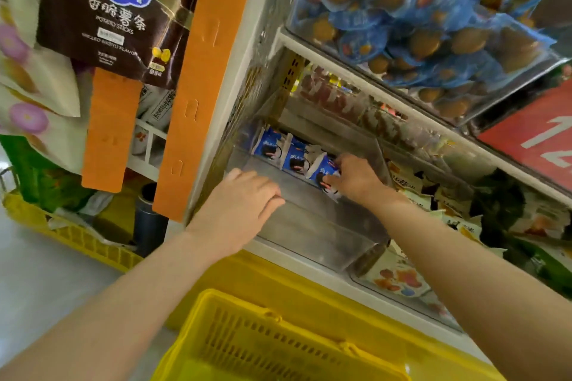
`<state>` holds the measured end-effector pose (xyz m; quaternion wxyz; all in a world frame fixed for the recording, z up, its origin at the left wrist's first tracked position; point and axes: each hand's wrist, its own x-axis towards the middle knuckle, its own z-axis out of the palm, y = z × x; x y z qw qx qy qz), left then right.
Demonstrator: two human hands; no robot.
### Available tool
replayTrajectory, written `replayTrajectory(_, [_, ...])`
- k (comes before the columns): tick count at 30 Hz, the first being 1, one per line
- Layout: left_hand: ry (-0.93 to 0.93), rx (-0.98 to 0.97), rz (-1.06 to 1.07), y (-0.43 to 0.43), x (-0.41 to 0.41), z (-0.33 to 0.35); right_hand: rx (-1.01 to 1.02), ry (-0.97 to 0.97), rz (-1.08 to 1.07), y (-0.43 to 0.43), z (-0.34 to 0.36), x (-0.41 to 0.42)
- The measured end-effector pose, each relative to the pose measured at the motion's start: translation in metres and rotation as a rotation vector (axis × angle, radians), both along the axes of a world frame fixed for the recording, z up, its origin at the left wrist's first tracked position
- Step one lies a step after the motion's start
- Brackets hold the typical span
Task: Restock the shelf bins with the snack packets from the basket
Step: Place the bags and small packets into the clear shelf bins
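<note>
Brown potato-sticks bag (117, 9) hangs at far left beside orange display strips (201, 71), with a yellow crate (86, 241) on the floor below; none of these is being handled.

Centre: the left hand (244, 198) lies on the near-left rim of a clear shelf bin (309, 235), fingers bent down over the edge, apparently steadying it. A short row of blue-and-white packets (269, 145) stands against the bin's back wall. The bin floor nearer the camera is bare. The right hand (356, 179) reaches into the bin and grips the end packet (322, 170) at the right of that row, thumb and fingers closed on it. This packet is tilted and touches its neighbour.

Below centre, the yellow basket (247, 340) stands in front of the shelf. The visible part of its interior shows no packets, though its near end is cut off by the frame edge.

Right: a neighbouring bin of cream packets (411, 195), an upper bin of blue-wrapped snacks (418, 15) and a red sign (532, 139).

Judgement: restocking of this bin is at the placing stage, with three packets visible inside and much room left. Whether any stock remains in the basket cannot be told.
</note>
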<state>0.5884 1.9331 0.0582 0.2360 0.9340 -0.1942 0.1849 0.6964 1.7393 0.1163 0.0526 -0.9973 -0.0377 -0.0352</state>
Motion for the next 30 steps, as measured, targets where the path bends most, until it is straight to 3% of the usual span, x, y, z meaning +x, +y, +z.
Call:
replayTrajectory(8, [-0.192,-0.065,-0.031,0.005,0.007,-0.012,-0.341,0.015,-0.028,-0.008,-0.018,0.051])
replayTrajectory(13, [-0.242,-0.081,-0.04,0.005,0.01,-0.015,-0.239,0.032,-0.046,-0.008,-0.026,0.064])
replayTrajectory(23, [-0.231,-0.072,-0.026,0.004,0.009,-0.013,-0.408,-0.032,-0.085,-0.004,-0.034,0.07])
replayTrajectory(26, [-0.214,-0.054,-0.023,0.005,0.009,-0.014,-0.263,-0.019,-0.099,0.003,-0.03,0.065])
replayTrajectory(30, [-0.156,0.006,-0.034,0.007,0.008,-0.014,0.36,0.022,-0.024,0.031,-0.015,0.026])
